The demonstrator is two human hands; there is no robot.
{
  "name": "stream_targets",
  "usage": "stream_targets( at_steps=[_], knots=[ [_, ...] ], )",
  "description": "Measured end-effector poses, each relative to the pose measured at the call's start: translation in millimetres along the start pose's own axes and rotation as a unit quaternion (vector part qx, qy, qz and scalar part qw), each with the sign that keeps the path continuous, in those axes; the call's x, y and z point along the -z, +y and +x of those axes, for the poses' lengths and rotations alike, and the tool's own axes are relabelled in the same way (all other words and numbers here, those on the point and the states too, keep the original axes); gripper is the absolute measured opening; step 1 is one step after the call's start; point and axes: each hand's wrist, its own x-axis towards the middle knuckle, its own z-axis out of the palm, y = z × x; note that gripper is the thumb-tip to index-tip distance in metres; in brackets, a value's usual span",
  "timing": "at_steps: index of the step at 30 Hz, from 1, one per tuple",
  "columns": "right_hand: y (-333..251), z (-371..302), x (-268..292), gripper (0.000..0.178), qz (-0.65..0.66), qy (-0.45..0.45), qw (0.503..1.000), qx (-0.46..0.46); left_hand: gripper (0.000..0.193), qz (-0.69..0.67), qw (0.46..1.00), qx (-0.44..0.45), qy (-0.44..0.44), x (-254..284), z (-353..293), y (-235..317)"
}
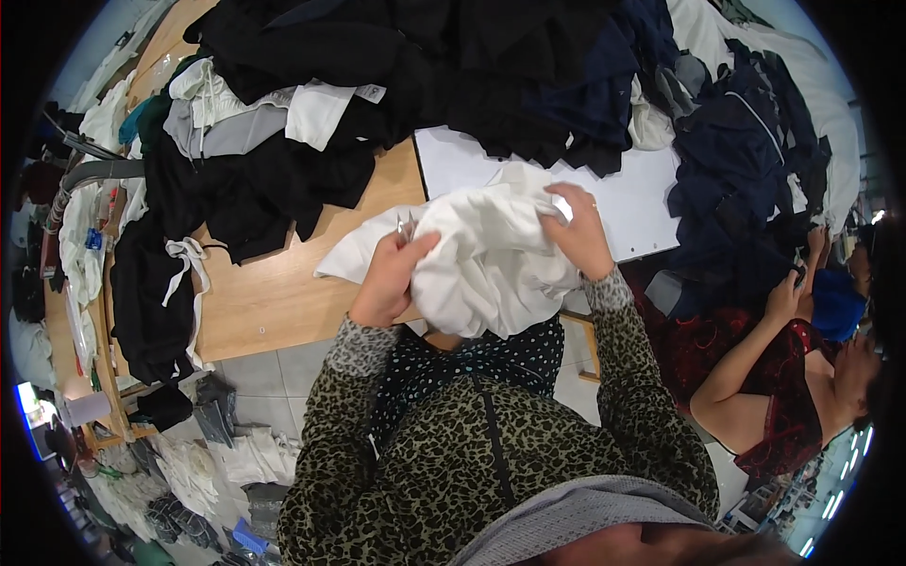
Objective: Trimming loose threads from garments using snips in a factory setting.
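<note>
A bunched white garment (491, 250) is held up in front of me at the table's near edge, with one part spread to the left over the wood. My left hand (385, 281) is closed at the garment's left side. From its fingers stick the shiny tips of small metal snips (406, 226); their handles are hidden in the hand. My right hand (578, 231) grips the cloth at the upper right between thumb and fingers. Folds hide which part of the garment each hand has.
Black garments (330, 52) are heaped along the far side of the wooden table (274, 307), beside a white board (623, 212). Navy garments (727, 170) lie at the right, where a co-worker in dark red (793, 415) sits close by. Black clothing (151, 292) hangs over the left edge.
</note>
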Motion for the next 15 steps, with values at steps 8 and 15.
stream_targets(
  at_steps=[8, 15],
  knots=[
    [-104, -62, -36, 0.031, 0.334, -0.158, 0.907, -0.202, 0.025, -0.256, 0.965, -0.018, 0.052, -30, 35, 1],
    [-80, -59, -49, 0.022, 0.688, -0.065, 0.618, -0.375, 0.017, -0.329, 0.936, -0.051, 0.113, -2, 58, 6]
  ],
)
